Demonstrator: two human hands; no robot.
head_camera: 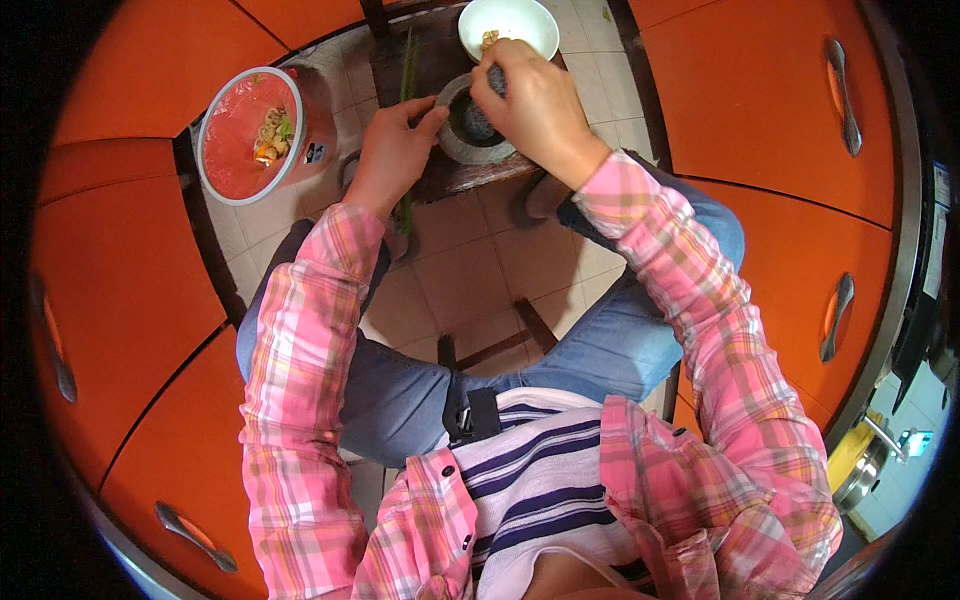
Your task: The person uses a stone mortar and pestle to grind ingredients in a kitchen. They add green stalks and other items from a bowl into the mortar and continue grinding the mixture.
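My right hand point(534, 97) is closed around a dark stone pestle point(480, 120), whose lower end is inside a grey stone mortar point(480, 154). With thumb and fingers, my left hand point(405, 139) grips the mortar's left rim. The mortar stands near the front edge of a low dark wooden stool or table point(465, 180). Just behind my right hand, a white bowl point(525, 22) holds some pale brown pieces point(490, 37), partly hidden by the hand. Long green leaves point(409, 67) lie on the wood left of the mortar.
On the tiled floor point(457, 277) at left stands a bin point(300, 112) with a red plastic liner and food scraps point(274, 139). Orange cabinets point(787, 97) with metal handles line both sides. My legs are spread around the low wooden surface. A metal pot point(862, 476) is at far right.
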